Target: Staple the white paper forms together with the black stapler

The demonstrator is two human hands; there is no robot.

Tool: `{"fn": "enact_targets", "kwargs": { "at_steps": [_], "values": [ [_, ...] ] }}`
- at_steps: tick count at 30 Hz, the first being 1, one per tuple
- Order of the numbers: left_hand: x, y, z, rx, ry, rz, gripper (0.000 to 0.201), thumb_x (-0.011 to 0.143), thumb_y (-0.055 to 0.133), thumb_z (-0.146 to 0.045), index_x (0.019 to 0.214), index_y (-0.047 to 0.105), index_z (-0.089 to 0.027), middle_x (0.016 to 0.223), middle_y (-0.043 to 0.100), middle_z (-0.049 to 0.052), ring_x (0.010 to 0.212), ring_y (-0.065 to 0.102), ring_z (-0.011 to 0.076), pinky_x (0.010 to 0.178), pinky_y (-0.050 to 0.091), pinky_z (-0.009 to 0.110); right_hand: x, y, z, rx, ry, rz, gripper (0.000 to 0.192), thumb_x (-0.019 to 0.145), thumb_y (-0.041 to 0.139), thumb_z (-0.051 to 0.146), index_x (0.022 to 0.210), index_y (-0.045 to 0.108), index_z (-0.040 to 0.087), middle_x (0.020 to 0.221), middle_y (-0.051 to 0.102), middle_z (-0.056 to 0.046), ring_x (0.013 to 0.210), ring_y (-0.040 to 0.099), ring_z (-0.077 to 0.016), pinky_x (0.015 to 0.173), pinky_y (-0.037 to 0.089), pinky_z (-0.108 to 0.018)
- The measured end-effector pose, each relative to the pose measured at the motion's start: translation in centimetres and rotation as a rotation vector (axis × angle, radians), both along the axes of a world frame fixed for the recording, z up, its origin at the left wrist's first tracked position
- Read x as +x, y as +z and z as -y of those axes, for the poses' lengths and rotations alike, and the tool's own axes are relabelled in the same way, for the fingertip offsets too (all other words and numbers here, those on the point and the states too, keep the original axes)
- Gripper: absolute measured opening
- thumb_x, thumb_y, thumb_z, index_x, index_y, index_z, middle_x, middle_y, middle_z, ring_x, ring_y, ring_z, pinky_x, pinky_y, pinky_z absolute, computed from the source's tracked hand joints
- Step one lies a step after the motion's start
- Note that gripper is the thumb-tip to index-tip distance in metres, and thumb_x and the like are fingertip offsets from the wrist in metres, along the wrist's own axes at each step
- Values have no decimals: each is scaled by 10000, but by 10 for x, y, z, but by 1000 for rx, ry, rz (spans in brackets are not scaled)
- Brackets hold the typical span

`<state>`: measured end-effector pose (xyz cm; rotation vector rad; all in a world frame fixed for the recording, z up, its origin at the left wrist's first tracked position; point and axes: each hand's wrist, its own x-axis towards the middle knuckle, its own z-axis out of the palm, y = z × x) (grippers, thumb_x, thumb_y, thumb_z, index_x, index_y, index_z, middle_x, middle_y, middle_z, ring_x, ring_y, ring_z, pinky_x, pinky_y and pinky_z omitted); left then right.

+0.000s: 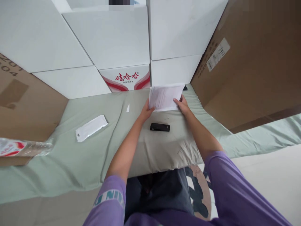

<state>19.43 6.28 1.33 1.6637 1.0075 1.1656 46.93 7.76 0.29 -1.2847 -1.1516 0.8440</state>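
A: What is met first, at the far left?

B: A brown carton (39, 108), with a clear bottle (35, 147) seen lengthwise in front of it and cut off by the edge of the view. Both are carried by the green, cloth-covered surface (70, 166).

A: And further along?

B: A flat white packet (91, 128) is laid at a slant, well apart from the hands. Beyond it, a small white scrap (128, 108) is seen.

A: Is the back closed off?

B: It is, by stacked white boxes (105, 37); among them, a red-lettered box (127, 78) is placed in the lower row.

A: Where is the paper (166, 96)?

B: Just before those boxes, held tilted. Its lower left corner is pinched by the left hand (147, 111), its right edge by the right hand (182, 104). Whether several sheets are held cannot be told.

A: Is anything left between the forearms?

B: A black stapler (160, 126), untouched, near the paper.

A: And at the right?

B: A small dark object (185, 88) is partly hidden behind the paper; the far side is blocked by a large carton (254, 69) bearing a white label (218, 54).
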Motion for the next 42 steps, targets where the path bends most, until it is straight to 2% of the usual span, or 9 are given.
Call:
{"fn": "enact_targets", "kwargs": {
  "at_steps": [4, 8, 11, 13, 16, 20, 28, 34, 42],
  "values": [
    [-37, 3, 34, 12, -23, -5, 549, 840, 670, -354, 1343, 522, -192, 1353, 646, 146, 1292, 604, 247, 1150, 427, 450, -22, 34, 23, -6, 150, -218, 681, 495, 940, 501, 1038, 671, 190, 1041, 763, -86, 964, 712, -245, 931, 586, -438],
    [-80, 15, 67, 27, 198, -25, 495, 834, 673, -444, 1254, 562, -206, 1276, 687, 141, 1224, 650, 257, 1111, 478, 452, -70, 78, 62, 67, 227, -98, 522, 603, 909, 466, 1009, 727, 193, 1062, 768, -85, 979, 718, -255, 946, 585, -444],
    [-123, 20, 101, 18, 329, -28, 605, 786, 707, -546, 1248, 557, -187, 1247, 694, 151, 1222, 651, 272, 1096, 500, 454, -114, 96, 105, 105, 270, 7, 399, 713, 839, 481, 988, 742, 209, 1018, 765, -75, 966, 715, -270, 930, 580, -461],
    [-152, 17, 128, -15, 390, -8, 683, 719, 770, -567, 1240, 565, -177, 1213, 711, 155, 1163, 678, 280, 1058, 532, 466, -142, 92, 136, 103, 307, 43, 362, 772, 792, 481, 1030, 741, 232, 1027, 760, -64, 989, 709, -278, 933, 572, -467],
    [-185, 9, 167, -89, 378, -2, 606, 688, 822, -524, 1161, 639, -192, 1146, 746, 128, 1101, 706, 286, 1035, 554, 481, -173, 65, 179, 111, 399, 75, 338, 813, 758, 458, 1086, 729, 260, 1074, 752, -53, 1029, 702, -266, 974, 550, -450],
    [-201, -2, 196, -97, 359, 16, 560, 697, 824, -501, 1127, 677, -174, 1095, 756, 105, 1067, 718, 289, 1037, 551, 482, -189, 33, 211, 110, 393, 15, 407, 820, 750, 474, 1155, 686, 251, 1150, 726, -71, 1089, 684, -263, 1014, 529, -444],
    [-189, -2, 182, -30, 386, 268, 818, 580, 914, -501, 1271, 571, -230, 1204, 714, 91, 1091, 705, 220, 963, 566, 320, -182, 21, 204, 104, 322, 12, 797, 684, 843, 535, 1354, 541, 228, 1328, 646, -134, 1243, 614, -304, 1095, 483, -471],
    [-173, -2, 168, -32, 548, 339, 666, 491, 927, -492, 1004, 637, -181, 944, 744, 62, 883, 726, 211, 809, 600, 319, -182, 1, 206, 59, 322, 26, 569, 732, 801, 541, 1182, 691, 211, 1217, 735, -121, 1152, 680, -315, 1036, 520, -502],
    [-171, -8, 188, 12, 542, 292, 467, 578, 895, -466, 892, 708, -175, 887, 775, 83, 849, 740, 251, 817, 624, 401, -185, 4, 219, 80, 398, 156, 479, 825, 692, 577, 1156, 738, 233, 1167, 757, -101, 1178, 677, -304, 1118, 472, -503]
  ]
}}
